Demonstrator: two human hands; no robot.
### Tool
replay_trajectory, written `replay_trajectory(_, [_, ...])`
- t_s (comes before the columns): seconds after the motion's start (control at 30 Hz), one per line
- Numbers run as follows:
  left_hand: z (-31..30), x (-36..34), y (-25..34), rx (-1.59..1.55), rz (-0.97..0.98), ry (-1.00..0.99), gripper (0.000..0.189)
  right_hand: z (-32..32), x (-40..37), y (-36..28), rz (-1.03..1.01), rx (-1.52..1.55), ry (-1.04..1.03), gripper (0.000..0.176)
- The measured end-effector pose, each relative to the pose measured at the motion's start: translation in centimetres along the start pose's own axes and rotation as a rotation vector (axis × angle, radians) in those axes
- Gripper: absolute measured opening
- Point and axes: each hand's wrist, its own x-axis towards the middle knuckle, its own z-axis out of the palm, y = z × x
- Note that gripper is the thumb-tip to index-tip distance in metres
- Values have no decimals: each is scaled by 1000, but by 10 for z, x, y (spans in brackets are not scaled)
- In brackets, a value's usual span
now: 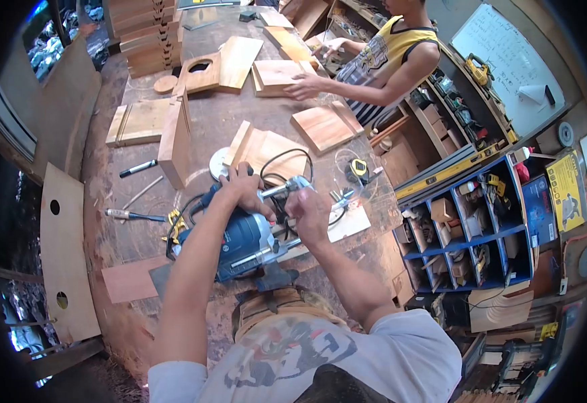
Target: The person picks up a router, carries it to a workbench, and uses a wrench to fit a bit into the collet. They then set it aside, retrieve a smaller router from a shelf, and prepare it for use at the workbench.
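Blue router (243,245) is what we are handling. It is lying on its side on the workbench (125,232), close to our body, with its black cord (286,158) looping away toward the wooden panels (266,151) behind it.

Our left hand (243,189) is wrapping closed around the upper end of the tool and bracing it against the bench. Our right hand (309,213) is curling in tightly from the other side, its fingers closing on the silver metal part (292,186) at the router's far end. We cannot tell whether a small wrench or key is tucked inside that fist.

We are judging that we are in a setting-up step, adjusting or fitting something at the working end, and not cutting, since the tool is resting sideways off any workpiece.

The next move is calling for a firm left-hand brace so the body does not roll while the right hand is turning or pulling, and for keeping the cord clear of both hands.

Beside us, a yellow tape measure (358,168) and a white sheet (350,223) are lying to the right. A co-worker's hand (303,87) is pressing on a wooden box across the bench, well apart from our own work.
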Motion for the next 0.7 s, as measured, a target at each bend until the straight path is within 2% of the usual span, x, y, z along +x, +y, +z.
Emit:
replay_trajectory(0.33, [3, 6, -1, 2, 3, -5, 111, -28, -64, -2, -328, 122, -118, 36])
replay_trajectory(0.43, [2, 7, 0, 1, 0, -14, 111, -42, -88, 4, -273, 92, -178, 26])
replay_trajectory(0.57, [3, 9, -1, -3, -12, -25, 111, -60, -100, 5, -313, -26, -274, 12])
replay_trajectory(0.7, [5, 9, -2, 21, -11, 0, 111, -79, -110, 14, -336, -169, -384, 11])
